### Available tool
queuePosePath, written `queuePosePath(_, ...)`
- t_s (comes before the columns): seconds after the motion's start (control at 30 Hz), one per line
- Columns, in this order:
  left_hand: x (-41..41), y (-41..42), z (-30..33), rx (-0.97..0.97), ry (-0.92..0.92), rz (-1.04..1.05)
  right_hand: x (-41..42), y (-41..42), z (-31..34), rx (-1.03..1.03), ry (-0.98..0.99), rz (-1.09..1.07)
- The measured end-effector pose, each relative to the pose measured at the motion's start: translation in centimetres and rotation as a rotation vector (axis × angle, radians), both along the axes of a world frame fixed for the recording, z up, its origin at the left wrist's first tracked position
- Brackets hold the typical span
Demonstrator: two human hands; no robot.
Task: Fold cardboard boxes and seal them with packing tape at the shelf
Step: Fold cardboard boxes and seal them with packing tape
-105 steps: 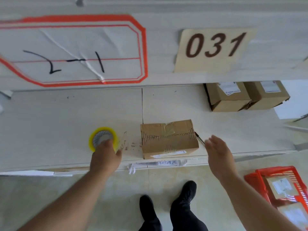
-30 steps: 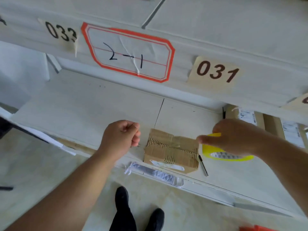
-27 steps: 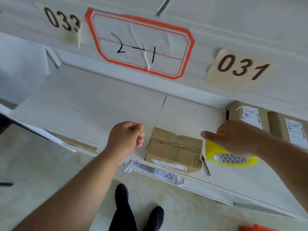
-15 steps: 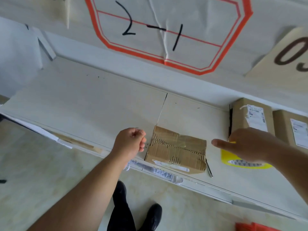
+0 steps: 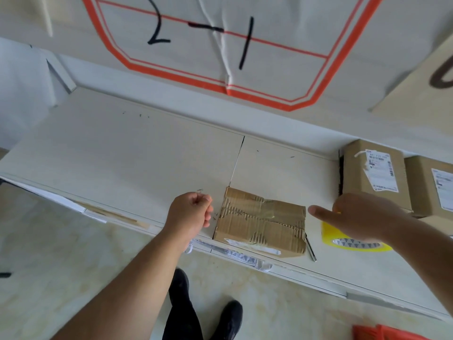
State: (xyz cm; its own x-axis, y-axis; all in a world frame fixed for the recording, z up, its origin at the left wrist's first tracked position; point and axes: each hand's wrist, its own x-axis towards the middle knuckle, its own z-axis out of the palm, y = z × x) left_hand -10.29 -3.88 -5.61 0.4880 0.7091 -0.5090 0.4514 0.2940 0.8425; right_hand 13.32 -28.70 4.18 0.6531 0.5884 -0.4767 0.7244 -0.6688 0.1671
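A small, battered cardboard box (image 5: 262,227), its top flaps crossed with clear tape, lies flat at the front edge of the white shelf (image 5: 137,153), between the two hands and touched by neither. The left hand (image 5: 190,212) hovers just beside the box's left end, its grip curled into a loose fist that holds nothing. To the right, the right hand (image 5: 360,217) rests over a yellow tape roll (image 5: 353,241) lying flat on the shelf; one finger points straight toward the box, but whether its grip closes on the roll cannot be told. A thin dark pen (image 5: 310,249) lies just beside the box's right end. Two labelled parcels (image 5: 375,175) stand further back on the right.
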Motion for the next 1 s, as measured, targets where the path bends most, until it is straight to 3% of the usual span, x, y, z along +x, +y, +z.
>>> queuePosePath(0.7, 0.9, -0.8, -1.6, -0.081, 0.081, -0.041, -0.6, -0.1, -3.1, -0.079, 0.018, -0.068)
queuePosePath(1.0, 1.6, -1.5, -0.8, 0.202, 0.252, -0.237, -1.1, -0.1, -3.9, -0.081, 0.008, -0.092)
